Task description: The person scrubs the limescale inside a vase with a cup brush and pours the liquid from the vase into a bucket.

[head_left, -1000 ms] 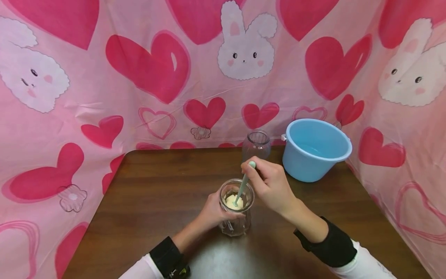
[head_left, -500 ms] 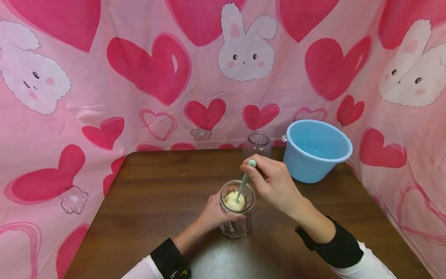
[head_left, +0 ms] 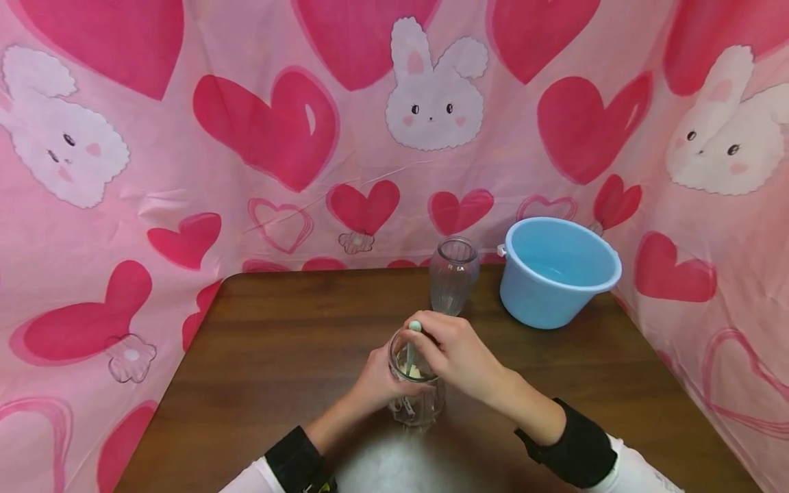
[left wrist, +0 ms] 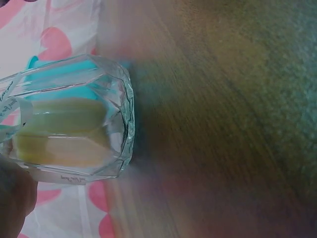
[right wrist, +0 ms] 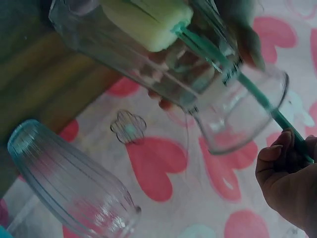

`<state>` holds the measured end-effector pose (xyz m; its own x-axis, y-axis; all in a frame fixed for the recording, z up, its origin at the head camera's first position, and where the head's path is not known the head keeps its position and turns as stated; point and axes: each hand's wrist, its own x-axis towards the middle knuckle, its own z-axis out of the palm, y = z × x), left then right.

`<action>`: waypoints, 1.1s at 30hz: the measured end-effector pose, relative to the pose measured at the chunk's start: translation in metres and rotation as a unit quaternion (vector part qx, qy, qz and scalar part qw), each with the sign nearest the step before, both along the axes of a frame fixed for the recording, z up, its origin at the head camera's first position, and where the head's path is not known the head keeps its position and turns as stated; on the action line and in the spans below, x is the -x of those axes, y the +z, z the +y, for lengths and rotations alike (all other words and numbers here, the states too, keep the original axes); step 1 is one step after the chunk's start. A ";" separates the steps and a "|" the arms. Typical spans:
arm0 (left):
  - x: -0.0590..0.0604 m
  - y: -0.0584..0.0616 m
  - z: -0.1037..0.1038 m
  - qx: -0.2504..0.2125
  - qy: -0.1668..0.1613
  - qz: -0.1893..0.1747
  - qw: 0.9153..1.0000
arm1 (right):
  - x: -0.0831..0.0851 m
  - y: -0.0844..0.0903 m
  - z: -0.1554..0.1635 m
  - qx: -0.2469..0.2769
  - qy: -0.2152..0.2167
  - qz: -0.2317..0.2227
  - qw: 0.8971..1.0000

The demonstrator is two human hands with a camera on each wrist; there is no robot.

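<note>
A clear faceted glass jar (head_left: 418,397) stands on the brown table (head_left: 271,356) near its front edge. My left hand (head_left: 376,380) grips the jar's side. My right hand (head_left: 453,356) pinches the pale green handle (head_left: 413,335) of a sponge brush just above the jar's mouth. The yellow sponge head (right wrist: 148,22) sits deep inside the jar (right wrist: 163,64), near its bottom. In the left wrist view the sponge (left wrist: 62,131) shows through the jar's glass wall (left wrist: 119,124).
A second, ribbed glass jar (head_left: 453,274) stands empty behind my hands, also in the right wrist view (right wrist: 69,183). A light blue bucket (head_left: 557,270) sits at the back right. Pink cloth with hearts and rabbits (head_left: 277,130) walls in the table.
My right hand has come down toward the jar's mouth, pushing the brush deeper, so that less handle shows above the rim. The left hand keeps its hold on the jar.
</note>
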<state>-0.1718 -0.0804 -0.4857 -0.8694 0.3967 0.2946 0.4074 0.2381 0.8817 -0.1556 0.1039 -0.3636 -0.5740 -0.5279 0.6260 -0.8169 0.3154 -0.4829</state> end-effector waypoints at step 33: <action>0.002 -0.001 0.002 -0.010 -0.002 0.013 1.000 | 0.005 0.029 0.008 0.001 -0.004 0.005 1.000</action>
